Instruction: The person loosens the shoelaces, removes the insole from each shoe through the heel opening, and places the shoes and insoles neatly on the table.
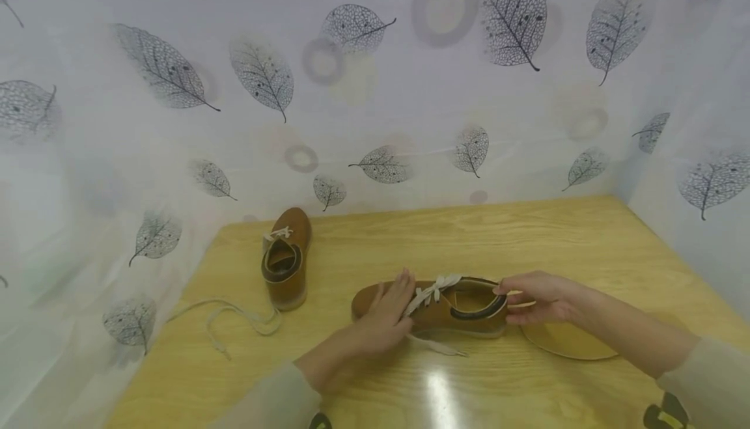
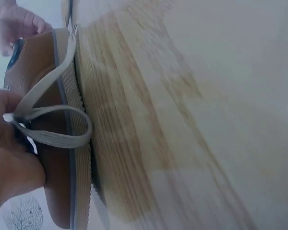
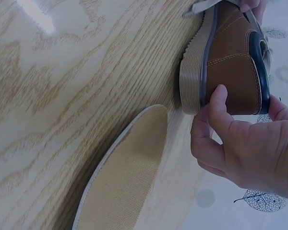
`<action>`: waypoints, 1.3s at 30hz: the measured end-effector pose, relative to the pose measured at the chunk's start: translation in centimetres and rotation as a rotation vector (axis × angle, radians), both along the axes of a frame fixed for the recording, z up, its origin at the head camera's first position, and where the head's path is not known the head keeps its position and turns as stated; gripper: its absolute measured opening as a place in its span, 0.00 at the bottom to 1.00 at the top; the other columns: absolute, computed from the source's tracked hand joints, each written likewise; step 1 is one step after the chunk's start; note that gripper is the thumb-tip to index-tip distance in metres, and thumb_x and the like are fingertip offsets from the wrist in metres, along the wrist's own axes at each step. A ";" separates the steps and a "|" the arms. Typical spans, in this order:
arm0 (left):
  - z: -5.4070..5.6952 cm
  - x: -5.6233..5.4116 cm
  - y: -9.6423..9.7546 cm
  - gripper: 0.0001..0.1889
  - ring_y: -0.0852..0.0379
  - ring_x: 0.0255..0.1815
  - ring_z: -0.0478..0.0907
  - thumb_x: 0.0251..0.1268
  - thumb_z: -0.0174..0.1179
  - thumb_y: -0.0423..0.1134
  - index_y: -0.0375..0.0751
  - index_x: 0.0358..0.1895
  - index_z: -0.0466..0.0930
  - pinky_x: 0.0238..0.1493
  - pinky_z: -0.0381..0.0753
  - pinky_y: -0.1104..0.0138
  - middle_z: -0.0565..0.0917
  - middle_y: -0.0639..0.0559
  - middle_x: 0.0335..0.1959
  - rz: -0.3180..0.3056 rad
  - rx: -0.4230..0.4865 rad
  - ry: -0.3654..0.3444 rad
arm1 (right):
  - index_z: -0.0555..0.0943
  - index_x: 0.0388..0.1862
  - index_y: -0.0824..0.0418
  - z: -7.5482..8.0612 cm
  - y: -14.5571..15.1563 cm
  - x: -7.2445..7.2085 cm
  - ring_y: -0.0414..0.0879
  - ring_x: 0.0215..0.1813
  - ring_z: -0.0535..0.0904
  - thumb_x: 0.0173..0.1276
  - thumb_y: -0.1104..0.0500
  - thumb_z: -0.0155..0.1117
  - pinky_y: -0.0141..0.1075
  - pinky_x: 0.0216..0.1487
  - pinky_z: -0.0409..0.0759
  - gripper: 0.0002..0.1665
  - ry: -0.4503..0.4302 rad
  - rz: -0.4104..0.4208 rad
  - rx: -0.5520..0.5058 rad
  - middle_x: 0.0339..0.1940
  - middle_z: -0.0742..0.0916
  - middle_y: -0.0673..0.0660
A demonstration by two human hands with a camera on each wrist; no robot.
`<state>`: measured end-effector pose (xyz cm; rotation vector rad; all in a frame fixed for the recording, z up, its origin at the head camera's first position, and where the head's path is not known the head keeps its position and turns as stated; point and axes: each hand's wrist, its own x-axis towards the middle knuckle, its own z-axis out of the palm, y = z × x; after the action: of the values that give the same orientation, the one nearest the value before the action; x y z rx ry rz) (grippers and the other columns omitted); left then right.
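Note:
A brown shoe (image 1: 422,321) with white laces (image 1: 435,292) lies lengthwise on the table, toe to the left. My left hand (image 1: 387,318) rests across its front beside the laces, fingers extended over the upper. A loop of lace (image 2: 62,127) hangs down the shoe's side in the left wrist view. At the heel, my right hand (image 1: 541,295) pinches the shoe, thumb at the dark collar and fingertips against the back. The right wrist view shows that hand's fingers (image 3: 220,108) on the brown heel (image 3: 233,84), above the thick ribbed sole.
A second brown shoe (image 1: 287,289) stands at the back left, with a long loose lace (image 1: 243,315) trailing from it. A tan insole (image 3: 129,167) lies on the wood-grain table (image 1: 469,234), right of the held shoe. Leaf-patterned sheeting (image 1: 387,103) surrounds the table.

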<state>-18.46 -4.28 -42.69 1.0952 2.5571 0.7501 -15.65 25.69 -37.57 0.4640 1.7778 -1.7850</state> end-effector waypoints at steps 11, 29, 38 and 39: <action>-0.4 0.7 -1.1 0.34 0.44 0.75 0.41 0.74 0.39 0.30 0.51 0.75 0.33 0.73 0.43 0.51 0.44 0.45 0.76 0.126 0.134 -0.100 | 0.62 0.56 0.73 -0.2 0.1 -0.2 0.51 0.44 0.73 0.63 0.63 0.60 0.40 0.52 0.82 0.27 -0.006 0.003 -0.004 0.52 0.64 0.69; 0.1 0.1 -5.7 0.26 0.44 0.59 0.75 0.58 0.57 0.20 0.31 0.63 0.69 0.60 0.76 0.59 0.77 0.38 0.58 0.228 0.187 0.365 | 0.58 0.60 0.74 -0.6 0.4 -0.4 0.51 0.44 0.73 0.63 0.63 0.60 0.38 0.50 0.83 0.32 -0.003 0.013 -0.014 0.53 0.63 0.70; -0.4 -0.2 -7.5 0.24 0.44 0.54 0.79 0.61 0.56 0.22 0.25 0.62 0.67 0.54 0.80 0.60 0.80 0.37 0.53 0.260 0.211 0.446 | 0.58 0.60 0.75 -0.8 0.7 -0.5 0.51 0.44 0.72 0.63 0.63 0.60 0.39 0.51 0.82 0.32 0.009 0.031 -0.014 0.52 0.63 0.69; -0.3 -0.2 -7.8 0.24 0.44 0.53 0.79 0.63 0.56 0.24 0.24 0.62 0.66 0.54 0.80 0.60 0.80 0.36 0.53 0.253 0.210 0.443 | 0.59 0.59 0.75 -0.7 0.6 -0.5 0.51 0.44 0.72 0.63 0.63 0.60 0.39 0.50 0.82 0.31 0.009 0.029 -0.017 0.52 0.63 0.69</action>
<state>-18.67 -12.07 -42.99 1.1140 3.0928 0.9448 -16.18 26.33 -38.31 0.4226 1.7655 -1.7832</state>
